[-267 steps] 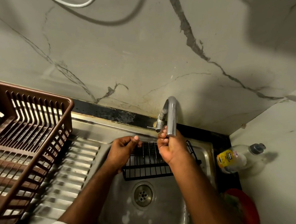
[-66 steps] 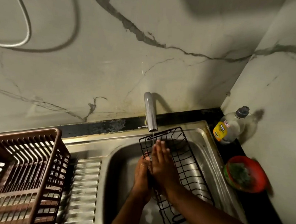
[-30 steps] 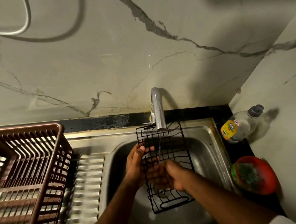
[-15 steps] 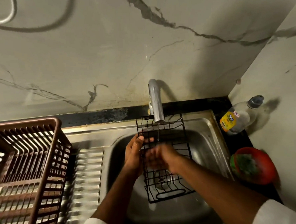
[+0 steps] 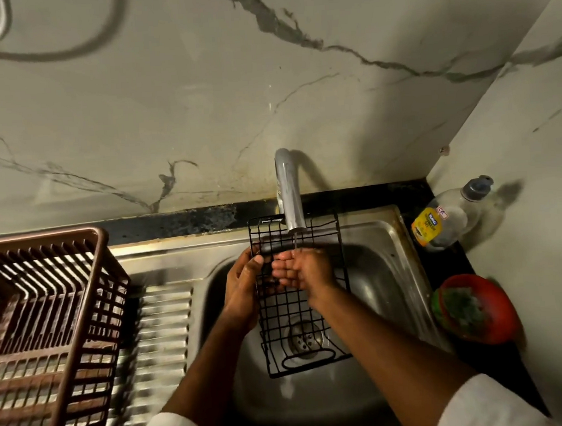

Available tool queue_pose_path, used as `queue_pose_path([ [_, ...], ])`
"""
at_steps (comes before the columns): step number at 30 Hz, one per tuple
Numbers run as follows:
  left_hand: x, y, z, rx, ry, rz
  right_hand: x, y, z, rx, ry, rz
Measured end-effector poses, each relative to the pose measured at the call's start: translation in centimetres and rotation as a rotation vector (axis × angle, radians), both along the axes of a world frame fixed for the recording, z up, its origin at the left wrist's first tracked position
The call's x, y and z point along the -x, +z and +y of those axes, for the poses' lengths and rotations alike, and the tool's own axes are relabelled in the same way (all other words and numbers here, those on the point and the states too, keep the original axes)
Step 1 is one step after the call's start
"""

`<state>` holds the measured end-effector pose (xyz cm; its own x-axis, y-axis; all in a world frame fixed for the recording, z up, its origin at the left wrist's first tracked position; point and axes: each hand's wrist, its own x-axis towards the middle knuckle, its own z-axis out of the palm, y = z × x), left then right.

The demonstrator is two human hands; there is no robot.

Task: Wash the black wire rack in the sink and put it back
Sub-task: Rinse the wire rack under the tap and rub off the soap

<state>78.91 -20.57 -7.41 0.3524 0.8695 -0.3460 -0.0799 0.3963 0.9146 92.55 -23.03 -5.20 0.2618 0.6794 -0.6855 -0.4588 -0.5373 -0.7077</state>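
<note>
Rack turned lengthwise under the tap

The black wire rack (image 5: 304,313), lying flat across the back of the sink (image 5: 384,259) nine seconds ago, now stands on end at frame centre; the right hand (image 5: 304,272) (off the tap (image 5: 290,195)) presses its mesh, and the left hand (image 5: 244,282) grips its left edge.

Brown basket (image 5: 46,329) left; bottle (image 5: 447,217), red bowl (image 5: 476,309), perhaps holding greens, right.
</note>
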Motion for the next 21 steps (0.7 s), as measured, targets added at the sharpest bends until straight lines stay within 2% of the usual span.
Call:
queue_pose_path([
  [2,0.6,-0.3,-0.1,-0.013,0.0,0.016,0.7,-0.7,-1.8,0.044,0.021,0.046],
  [5,1.0,-0.8,-0.6,0.015,0.018,0.028,1.5,-1.4,-4.6,0.199,0.362,-0.108],
  [7,0.9,-1.0,-0.8,0.015,0.017,0.018,1.1,-1.3,-4.4,0.212,0.406,-0.098],
  [9,0.4,-0.9,-0.9,0.022,0.002,0.016,-0.1,-1.0,-2.5,0.144,0.228,0.028],
  [12,-0.4,-0.6,-1.3,0.053,-0.015,0.008,-1.6,-0.4,1.3,-0.03,-0.234,0.416],
  [13,-0.5,-0.6,-1.5,0.054,-0.015,0.003,-1.6,-0.3,2.0,-0.059,-0.322,0.478],
  [16,-0.5,-0.7,-1.9,0.063,0.012,0.0,-1.2,-0.2,2.2,-0.081,-0.371,0.541],
  [21,-0.1,-0.9,-2.0,0.057,0.016,0.001,-0.8,-0.3,1.6,-0.025,-0.344,0.541],
])
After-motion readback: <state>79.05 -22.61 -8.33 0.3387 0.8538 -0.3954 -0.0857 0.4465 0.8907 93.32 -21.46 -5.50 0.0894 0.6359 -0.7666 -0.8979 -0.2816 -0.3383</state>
